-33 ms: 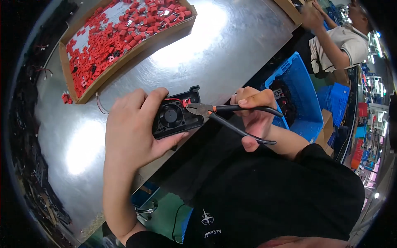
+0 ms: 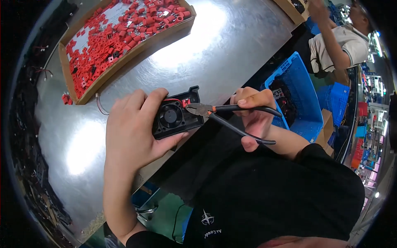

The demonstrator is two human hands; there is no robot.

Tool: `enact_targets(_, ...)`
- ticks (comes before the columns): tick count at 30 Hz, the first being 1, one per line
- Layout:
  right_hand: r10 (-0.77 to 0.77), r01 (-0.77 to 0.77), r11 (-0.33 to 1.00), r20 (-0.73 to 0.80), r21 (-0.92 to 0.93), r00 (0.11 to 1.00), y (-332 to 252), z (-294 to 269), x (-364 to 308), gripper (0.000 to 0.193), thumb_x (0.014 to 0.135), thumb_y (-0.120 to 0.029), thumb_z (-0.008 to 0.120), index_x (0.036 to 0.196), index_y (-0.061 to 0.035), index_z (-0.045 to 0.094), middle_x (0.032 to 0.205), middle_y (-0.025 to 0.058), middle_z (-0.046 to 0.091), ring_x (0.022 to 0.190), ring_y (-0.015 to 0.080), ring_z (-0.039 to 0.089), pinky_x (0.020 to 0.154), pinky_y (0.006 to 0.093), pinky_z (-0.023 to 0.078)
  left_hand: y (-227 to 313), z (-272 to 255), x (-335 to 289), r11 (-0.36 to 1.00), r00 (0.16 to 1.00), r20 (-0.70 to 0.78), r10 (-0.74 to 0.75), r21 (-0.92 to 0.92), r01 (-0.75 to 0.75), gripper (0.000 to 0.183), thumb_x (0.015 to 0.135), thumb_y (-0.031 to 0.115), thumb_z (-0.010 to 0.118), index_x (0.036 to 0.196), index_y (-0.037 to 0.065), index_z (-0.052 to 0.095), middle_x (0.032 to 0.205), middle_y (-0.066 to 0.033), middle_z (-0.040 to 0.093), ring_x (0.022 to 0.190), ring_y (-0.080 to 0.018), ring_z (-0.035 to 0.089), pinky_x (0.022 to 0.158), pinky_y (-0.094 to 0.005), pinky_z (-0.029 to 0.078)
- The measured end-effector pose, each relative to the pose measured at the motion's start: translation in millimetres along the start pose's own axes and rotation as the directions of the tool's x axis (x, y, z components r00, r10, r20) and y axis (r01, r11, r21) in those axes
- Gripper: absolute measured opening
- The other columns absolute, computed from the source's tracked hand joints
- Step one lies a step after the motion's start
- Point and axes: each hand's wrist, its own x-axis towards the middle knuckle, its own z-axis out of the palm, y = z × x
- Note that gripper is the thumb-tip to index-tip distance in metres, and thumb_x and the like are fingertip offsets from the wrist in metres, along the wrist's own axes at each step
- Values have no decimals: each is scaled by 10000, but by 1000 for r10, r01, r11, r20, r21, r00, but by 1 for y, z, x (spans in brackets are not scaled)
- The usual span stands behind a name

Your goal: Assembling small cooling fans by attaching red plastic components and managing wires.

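One black rectangular plastic housing with round black fan, at near edge of grey metal table. Left hand wrapped around its left end. Right hand holding black-handled metal pliers, handles spread, tips at small red part inside housing. Right: blue plastic crate. Far left: shallow brown cardboard tray, red plastic pieces inside. Far right: co-worker in white shirt.
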Motion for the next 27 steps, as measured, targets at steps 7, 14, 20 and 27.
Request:
enact_targets(7, 383, -384, 842, 81, 379, 920, 2, -21, 13, 872, 718, -417, 955, 1319, -54, 437, 931, 58, 560, 703, 101, 505, 613, 235, 440, -2, -2, 2, 1000, 999, -46, 4, 21, -3, 706, 714, 528, 854, 1234, 92, 661, 922, -117, 577, 895, -352, 610, 803, -451, 478)
enact_targets(14, 263, -254, 919, 12, 300, 965, -10, -34, 39, 909, 705, -596, 925, 1277, -45, 483, 909, 61, 589, 718, 100, 568, 603, 207, 438, -3, 0, 0, 999, 998, -67, -4, 48, 7, 706, 711, 507, 861, 1244, 93, 653, 935, -124, 583, 898, -361, 609, 797, -457, 482)
enact_targets(20, 347, -344, 890, 43, 299, 937, 5, -15, 41, 947, 659, -631, 949, 1250, -37, 508, 892, 53, 619, 715, 93, 567, 603, 213, 439, -4, -1, -2, 999, 997, -73, 5, 39, -2, 705, 705, 489, 865, 1251, 97, 652, 949, -129, 594, 900, -368, 610, 798, -465, 487)
enact_targets(27, 400, -405, 870, 76, 280, 913, 14, -18, 41, 868, 765, -632, 895, 1235, -14, 508, 896, 71, 628, 773, 113, 605, 670, 223, 479, -9, -3, -3, 999, 998, -51, 42, -1, -43, 705, 689, 471, 867, 1244, 88, 659, 955, -131, 600, 905, -374, 612, 819, -462, 490)
